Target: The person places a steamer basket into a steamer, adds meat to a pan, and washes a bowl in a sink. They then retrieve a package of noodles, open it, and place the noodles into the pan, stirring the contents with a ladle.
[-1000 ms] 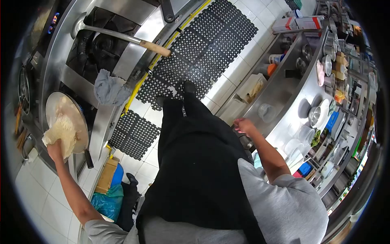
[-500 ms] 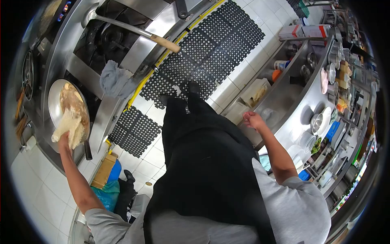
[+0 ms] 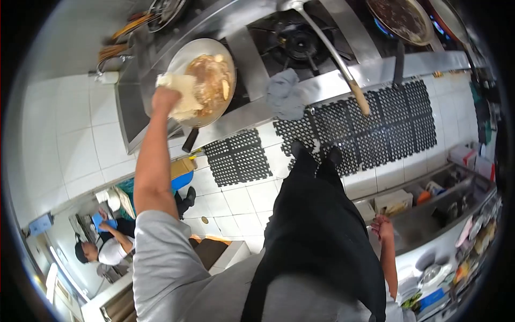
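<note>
My left hand (image 3: pixel 165 100) is closed around a pale, ragged clump of what look like noodles (image 3: pixel 185 95), at the near left side of a frying pan (image 3: pixel 189 52). The clump hangs over the pan and its lower end meets the brown, wet food (image 3: pixel 212 80) inside. Lighter pieces lie in that food. The pan's black handle (image 3: pixel 190 140) points toward me, with no hand on it. Low at my side, my right hand (image 3: pixel 383 227) has its fingers curled in, and nothing shows in them. It is beside the steel counter on the right.
A long wooden-handled ladle (image 3: pixel 343 70) lies across the stove beside a crumpled grey cloth (image 3: pixel 285 94). Another pan (image 3: pixel 401 19) sits over a blue flame. Black mats (image 3: pixel 375 123) cover the floor. A person (image 3: pixel 110 244) holding something blue is at the lower left.
My view has turned left, so the pan now appears higher and further right. The noodle clump has shifted within the pan, uncovering more food. My right hand has lowered beside me.
</note>
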`<state>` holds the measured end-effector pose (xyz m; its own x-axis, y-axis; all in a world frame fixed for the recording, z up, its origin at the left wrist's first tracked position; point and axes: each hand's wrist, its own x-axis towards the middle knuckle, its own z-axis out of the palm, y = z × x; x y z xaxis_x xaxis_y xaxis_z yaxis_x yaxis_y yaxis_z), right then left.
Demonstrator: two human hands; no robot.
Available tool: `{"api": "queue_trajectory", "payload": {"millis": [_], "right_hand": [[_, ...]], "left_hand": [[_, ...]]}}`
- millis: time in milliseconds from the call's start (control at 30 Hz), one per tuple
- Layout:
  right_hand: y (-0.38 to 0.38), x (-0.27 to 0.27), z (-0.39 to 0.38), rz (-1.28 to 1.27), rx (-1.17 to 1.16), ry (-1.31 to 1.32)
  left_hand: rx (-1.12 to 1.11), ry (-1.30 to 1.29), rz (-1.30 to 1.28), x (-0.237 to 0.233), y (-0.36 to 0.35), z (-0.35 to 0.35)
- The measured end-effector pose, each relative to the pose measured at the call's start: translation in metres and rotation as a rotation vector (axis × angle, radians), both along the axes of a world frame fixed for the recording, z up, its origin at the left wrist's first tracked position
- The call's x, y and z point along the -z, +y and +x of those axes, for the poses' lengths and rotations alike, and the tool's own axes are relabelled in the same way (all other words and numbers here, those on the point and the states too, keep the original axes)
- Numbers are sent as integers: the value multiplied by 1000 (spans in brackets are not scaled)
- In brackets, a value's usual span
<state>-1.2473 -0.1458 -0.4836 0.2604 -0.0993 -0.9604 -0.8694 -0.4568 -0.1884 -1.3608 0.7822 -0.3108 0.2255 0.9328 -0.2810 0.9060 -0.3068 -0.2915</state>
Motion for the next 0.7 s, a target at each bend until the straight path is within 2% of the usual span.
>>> {"api": "queue_trajectory", "payload": {"millis": [167, 300, 400, 433, 533, 567, 633, 700], "right_hand": [[16, -9, 8, 33, -12, -21], [22, -8, 2, -14, -1, -38], [0, 19, 1, 32, -105, -2], [-6, 29, 7, 58, -160, 16], [29, 27, 26, 147, -510, -302], [38, 36, 38, 214, -540, -343], [111, -18, 69, 185, -836, -681], [204, -95, 102, 121, -1113, -839]], "left_hand": [[-101, -162, 61, -15, -49, 37], [-33, -192, 104, -3, -60, 43], [-197, -320, 92, -7, -63, 32], [-276, -477, 51, 16, -34, 5], [-709, -1308, -371, 55, -20, -34], [-688, -1243, -301, 73, -17, -44], [-643, -1121, -169, 100, -6, -49], [-173, -462, -66, 90, 5, -45]]}}
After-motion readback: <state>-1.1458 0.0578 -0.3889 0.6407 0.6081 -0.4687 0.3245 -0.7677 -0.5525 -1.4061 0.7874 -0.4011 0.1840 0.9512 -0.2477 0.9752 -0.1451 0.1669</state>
